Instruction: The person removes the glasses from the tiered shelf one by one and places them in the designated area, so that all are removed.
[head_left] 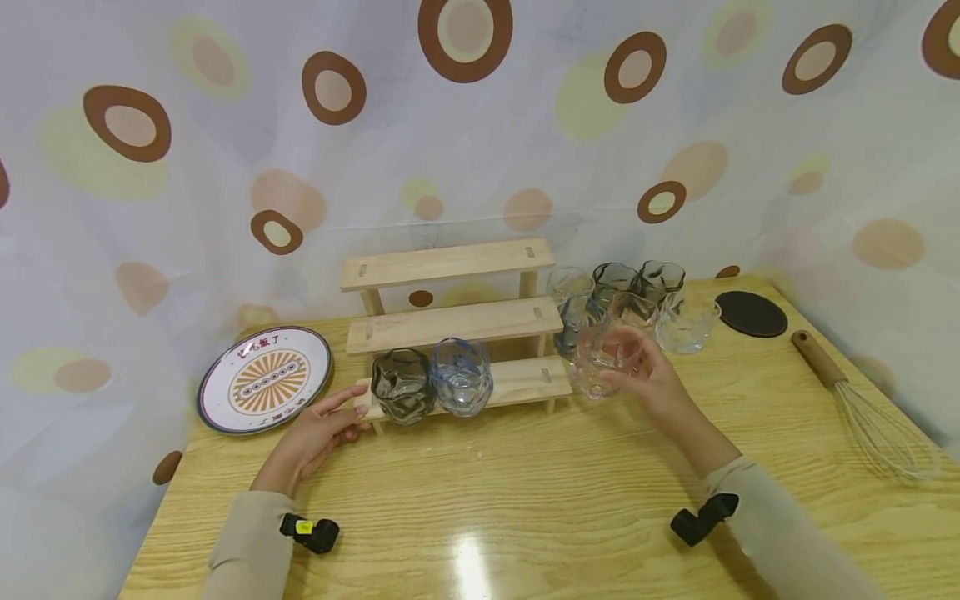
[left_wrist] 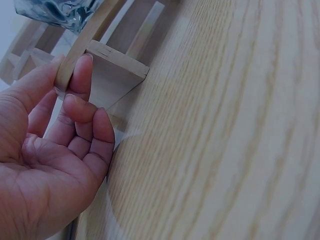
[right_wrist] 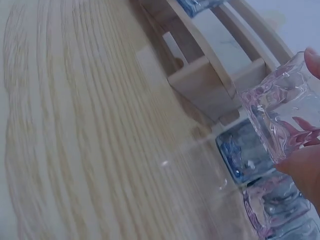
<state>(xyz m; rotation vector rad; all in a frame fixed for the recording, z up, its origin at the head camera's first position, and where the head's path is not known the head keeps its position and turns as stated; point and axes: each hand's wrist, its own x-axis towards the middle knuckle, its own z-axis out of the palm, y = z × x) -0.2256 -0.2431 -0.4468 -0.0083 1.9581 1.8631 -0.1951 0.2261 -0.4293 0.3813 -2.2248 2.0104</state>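
Note:
My left hand (head_left: pixel 321 433) pinches the left end of the lowest board of a three-step wooden rack (head_left: pixel 517 380); the left wrist view shows thumb and index finger on the board's edge. On that board stand a smoky grey glass (head_left: pixel 402 387) and, beside it, a blue-tinted glass (head_left: pixel 462 379). My right hand (head_left: pixel 647 377) holds a pale pink glass (right_wrist: pixel 275 107) near the board's right end. In the right wrist view, thumb and fingers are round its wall. Behind it stand a blue-grey glass (right_wrist: pixel 239 155) and another pink glass (right_wrist: pixel 257 205).
Several more glasses, among them a dark one (head_left: pixel 663 280) and a clear one (head_left: pixel 686 325), are grouped right of the rack. Further right lie a black round mat (head_left: pixel 752 313) and a whisk (head_left: pixel 873 417). A patterned plate (head_left: pixel 217 392) is at the left. A patterned curtain hangs behind.

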